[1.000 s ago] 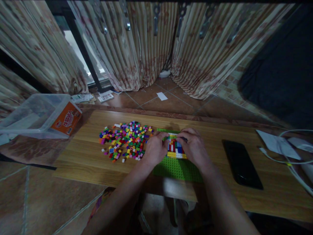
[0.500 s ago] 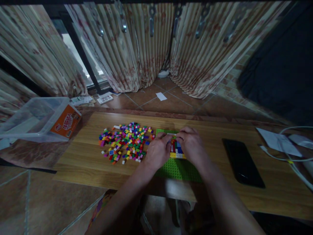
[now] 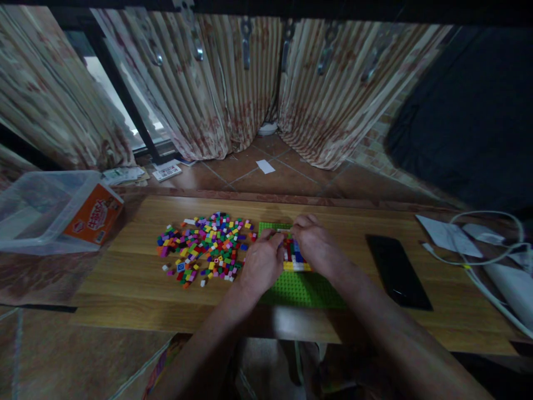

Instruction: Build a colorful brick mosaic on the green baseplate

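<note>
A green studded baseplate [image 3: 302,289] lies on the wooden table in front of me. On its far part stands a low build of toy bricks [image 3: 297,258] in red, white, blue and yellow. My left hand [image 3: 263,261] is closed at the build's left side, its fingertips at the far end. From the right, my right hand [image 3: 311,240] is closed over the build's far right corner, fingers bent. The fingertips of both hands meet the bricks closely, and any single brick between them is hidden. Left of the baseplate spreads a pile of loose toy bricks [image 3: 216,244].
A black phone-like slab [image 3: 397,272] lies on the table [image 3: 137,294] to the right. Beyond it are a white paper [image 3: 447,236] and white cables [image 3: 493,297]. A clear plastic bin [image 3: 37,208] with an orange label stands at the left. Striped curtains [image 3: 233,89] hang behind.
The whole view has shifted a little, with things now further left. Both hands stay at the brick build with nearly the same grip.
</note>
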Available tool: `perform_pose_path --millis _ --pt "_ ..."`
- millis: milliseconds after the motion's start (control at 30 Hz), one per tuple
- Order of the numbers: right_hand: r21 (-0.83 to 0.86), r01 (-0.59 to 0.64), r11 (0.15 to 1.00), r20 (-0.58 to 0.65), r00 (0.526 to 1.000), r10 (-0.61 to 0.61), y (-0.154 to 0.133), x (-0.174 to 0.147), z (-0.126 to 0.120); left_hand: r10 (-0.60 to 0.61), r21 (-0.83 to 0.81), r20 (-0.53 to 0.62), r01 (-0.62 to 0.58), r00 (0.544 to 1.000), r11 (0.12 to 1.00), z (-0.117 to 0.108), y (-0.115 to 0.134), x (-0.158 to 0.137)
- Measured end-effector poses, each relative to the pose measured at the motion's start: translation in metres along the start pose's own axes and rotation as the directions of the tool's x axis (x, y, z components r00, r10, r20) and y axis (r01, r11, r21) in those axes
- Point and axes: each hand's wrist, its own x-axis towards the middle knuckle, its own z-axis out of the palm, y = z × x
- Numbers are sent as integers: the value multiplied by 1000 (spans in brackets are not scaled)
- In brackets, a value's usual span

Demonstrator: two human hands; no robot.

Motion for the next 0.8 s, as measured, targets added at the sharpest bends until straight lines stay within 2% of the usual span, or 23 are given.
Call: perform_pose_path --millis 133,300,400,500,600,800 --pt "-73 42 996 44 998 -39 -1 2 -3 -7 -6 4 7 1000 1000 -2 1 1" --pt "-75 -5 997 44 999 9 3 6 2 -1 13 0 1 1000 1000 -3 1 -1" --pt "18 -105 994 34 994 104 8 9 4 9 7 4 -9 1000 1000 -3 1 -1" --pt "198 -224 954 14 974 226 13 7 4 2 -13 5 -2 1000 1000 -3 1 -1" --pt "363 -317 876 -27 936 350 18 -1 7 -6 -41 -4 6 1000 999 -5 2 -1" --pt "573 -462 677 -71 795 602 21 -17 24 -73 -53 -43 71 996 996 -8 0 0"
